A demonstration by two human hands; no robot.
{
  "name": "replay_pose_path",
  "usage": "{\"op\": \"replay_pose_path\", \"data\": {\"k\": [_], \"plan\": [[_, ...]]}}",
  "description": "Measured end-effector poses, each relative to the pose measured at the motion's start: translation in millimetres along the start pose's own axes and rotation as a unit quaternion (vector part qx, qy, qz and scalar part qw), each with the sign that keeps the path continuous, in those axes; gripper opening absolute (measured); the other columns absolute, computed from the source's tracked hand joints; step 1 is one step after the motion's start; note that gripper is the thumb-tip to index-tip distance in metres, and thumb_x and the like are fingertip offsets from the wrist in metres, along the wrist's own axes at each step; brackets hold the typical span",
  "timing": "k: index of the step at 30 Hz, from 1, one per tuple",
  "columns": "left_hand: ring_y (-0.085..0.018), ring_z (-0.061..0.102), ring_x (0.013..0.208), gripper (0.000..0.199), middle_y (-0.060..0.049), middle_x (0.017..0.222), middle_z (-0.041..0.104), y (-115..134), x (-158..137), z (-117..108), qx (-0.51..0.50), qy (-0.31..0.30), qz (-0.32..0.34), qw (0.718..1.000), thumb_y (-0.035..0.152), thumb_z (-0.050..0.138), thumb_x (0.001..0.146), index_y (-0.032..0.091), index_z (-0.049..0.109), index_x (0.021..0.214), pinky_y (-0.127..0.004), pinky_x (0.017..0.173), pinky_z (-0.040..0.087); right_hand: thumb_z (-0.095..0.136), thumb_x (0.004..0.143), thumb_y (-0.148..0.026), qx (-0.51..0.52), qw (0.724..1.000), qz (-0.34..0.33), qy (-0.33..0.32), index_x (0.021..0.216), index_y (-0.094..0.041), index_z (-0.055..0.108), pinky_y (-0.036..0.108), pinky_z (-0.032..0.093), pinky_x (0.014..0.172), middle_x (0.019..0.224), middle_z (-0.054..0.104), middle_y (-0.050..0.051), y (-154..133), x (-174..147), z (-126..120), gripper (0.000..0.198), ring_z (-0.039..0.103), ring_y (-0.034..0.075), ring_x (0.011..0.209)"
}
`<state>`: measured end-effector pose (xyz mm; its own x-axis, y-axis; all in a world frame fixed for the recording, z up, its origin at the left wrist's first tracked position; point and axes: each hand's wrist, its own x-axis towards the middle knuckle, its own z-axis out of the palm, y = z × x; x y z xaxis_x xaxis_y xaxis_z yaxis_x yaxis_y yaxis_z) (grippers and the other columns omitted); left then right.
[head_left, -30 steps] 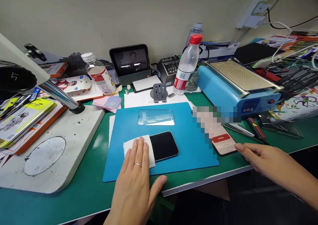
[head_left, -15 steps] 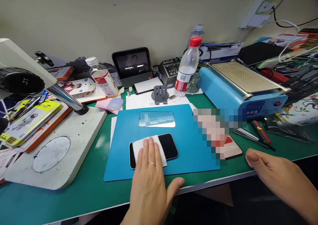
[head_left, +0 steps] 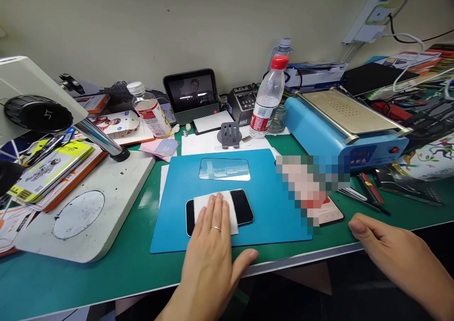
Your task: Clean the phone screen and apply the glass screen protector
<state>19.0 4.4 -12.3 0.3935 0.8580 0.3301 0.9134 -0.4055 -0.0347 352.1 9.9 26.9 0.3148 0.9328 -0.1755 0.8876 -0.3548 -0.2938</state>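
Note:
My left hand [head_left: 211, 245] lies flat, fingers stretched out, on a white wipe [head_left: 230, 213]. Under the wipe is a smartphone [head_left: 244, 207] with a black screen, its two ends showing either side. The phone rests on a blue mat [head_left: 280, 212]. Just beyond it on the mat lies a clear screen protector [head_left: 225, 169] with a dark edge. By the table's front edge, my right hand [head_left: 393, 245] is curled into a loose fist, its inner fingers mostly hidden; nothing shows in it. A second phone [head_left: 331, 213], partly blurred out, lies nearest to that hand.
A microscope stand base [head_left: 76, 217] and boxes [head_left: 46, 169] fill the left. Behind the mat are a grey phone stand [head_left: 230, 135], a red-capped bottle [head_left: 266, 101], a white-capped bottle [head_left: 152, 110] and a smart display [head_left: 191, 94]. A blue heating plate machine [head_left: 319, 129] and tweezers [head_left: 353, 194] are at right.
The wipe under my left hand has slid slightly to the right over the phone. My right hand keeps about the same place and shape. The view has shifted a little.

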Motion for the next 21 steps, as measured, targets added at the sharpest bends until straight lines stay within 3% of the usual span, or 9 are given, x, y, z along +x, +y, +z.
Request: {"op": "replay_pose_path", "data": {"k": [5, 7, 8, 10, 11, 12, 16, 18, 21], "plan": [[-0.039, 0.045, 0.15, 0.082, -0.024, 0.164, 0.041, -22.0, -26.0, -2.7, 0.027, -0.004, -0.023, 0.999, 0.061, 0.033, 0.105, 0.001, 0.03, 0.161, -0.05, 0.111, 0.054, 0.037, 0.092, -0.077, 0.091, 0.988, -0.061, 0.111, 0.057, -0.029, 0.053, 0.036, 0.048, 0.06, 0.049, 0.05, 0.002, 3.6, -21.3, 24.2, 0.062, 0.054, 0.022, 0.049], [-0.041, 0.044, 0.15, 0.085, -0.026, 0.164, 0.039, -14.2, -22.9, -0.5, 0.029, -0.007, -0.043, 0.999, 0.064, 0.034, 0.104, 0.0, 0.032, 0.16, -0.053, 0.111, 0.053, 0.047, 0.096, -0.063, 0.15, 0.972, -0.151, 0.101, 0.06, -0.029, 0.058, 0.033, 0.05, 0.059, 0.053, 0.055, 0.001, -18.3, -33.2, 37.7, 0.051, 0.053, 0.02, 0.047], [-0.042, 0.043, 0.151, 0.087, -0.026, 0.164, 0.039, -7.3, -17.4, 1.4, 0.027, -0.009, -0.052, 0.998, 0.066, 0.035, 0.103, -0.001, 0.034, 0.159, -0.053, 0.112, 0.052, 0.052, 0.098, -0.056, 0.188, 0.954, -0.225, 0.061, 0.065, -0.028, 0.062, 0.031, 0.05, 0.057, 0.058, 0.06, 0.0, -34.2, -38.3, 44.2, 0.044, 0.057, 0.019, 0.05], [-0.042, 0.041, 0.151, 0.09, -0.027, 0.162, 0.041, 9.2, -1.5, 6.1, 0.01, -0.018, -0.05, 0.999, 0.068, 0.039, 0.101, -0.003, 0.04, 0.156, -0.053, 0.117, 0.048, 0.056, 0.1, -0.045, 0.267, 0.885, -0.379, 0.046, 0.076, -0.027, 0.065, 0.028, 0.052, 0.057, 0.067, 0.066, 0.0, -71.2, -44.6, 55.1, 0.031, 0.064, 0.018, 0.06], [-0.042, 0.039, 0.153, 0.088, -0.027, 0.162, 0.042, 17.5, 7.2, 8.3, 0.001, -0.027, -0.038, 0.999, 0.066, 0.042, 0.101, -0.004, 0.042, 0.154, -0.052, 0.12, 0.046, 0.057, 0.1, -0.043, 0.277, 0.857, -0.429, 0.063, 0.085, -0.026, 0.068, 0.029, 0.055, 0.064, 0.075, 0.069, 0.002, -89.7, -45.6, 58.9, 0.026, 0.068, 0.019, 0.069], [-0.042, 0.037, 0.154, 0.083, -0.027, 0.161, 0.043, 24.9, 15.1, 10.3, -0.006, -0.029, -0.01, 1.0, 0.06, 0.045, 0.101, -0.004, 0.045, 0.153, -0.052, 0.121, 0.044, 0.059, 0.1, -0.043, 0.264, 0.85, -0.447, 0.087, 0.09, -0.025, 0.07, 0.032, 0.059, 0.074, 0.081, 0.071, 0.004, -106.7, -45.3, 61.4, 0.024, 0.071, 0.022, 0.082], [-0.04, 0.035, 0.155, 0.064, -0.02, 0.162, 0.045, 40.4, 26.9, 12.8, -0.021, -0.014, 0.042, 0.999, 0.04, 0.046, 0.101, 0.005, 0.046, 0.155, -0.054, 0.123, 0.042, 0.06, 0.1, -0.036, 0.213, 0.856, -0.433, 0.188, 0.113, -0.017, 0.072, 0.041, 0.06, 0.094, 0.112, 0.072, 0.015, -150.2, -39.7, 61.2, 0.026, 0.069, 0.027, 0.111], [-0.04, 0.036, 0.155, 0.064, -0.017, 0.162, 0.046, 39.6, 20.5, 10.7, -0.018, -0.015, 0.045, 0.999, 0.038, 0.047, 0.101, 0.011, 0.042, 0.159, -0.056, 0.125, 0.039, 0.06, 0.1, -0.041, 0.188, 0.858, -0.451, 0.158, 0.125, -0.014, 0.07, 0.046, 0.058, 0.103, 0.125, 0.071, 0.018, -161.0, -39.7, 60.9, 0.038, 0.065, 0.03, 0.124], [-0.039, 0.03, 0.157, 0.068, -0.013, 0.165, 0.043, 31.3, 3.6, 6.6, -0.012, -0.036, 0.039, 0.999, 0.04, 0.05, 0.099, 0.016, 0.038, 0.161, -0.059, 0.127, 0.034, 0.055, 0.1, -0.054, 0.116, 0.873, -0.473, 0.041, 0.146, -0.007, 0.058, 0.054, 0.051, 0.115, 0.149, 0.062, 0.02, -175.7, -45.7, 66.5, 0.066, 0.052, 0.036, 0.144]]}}
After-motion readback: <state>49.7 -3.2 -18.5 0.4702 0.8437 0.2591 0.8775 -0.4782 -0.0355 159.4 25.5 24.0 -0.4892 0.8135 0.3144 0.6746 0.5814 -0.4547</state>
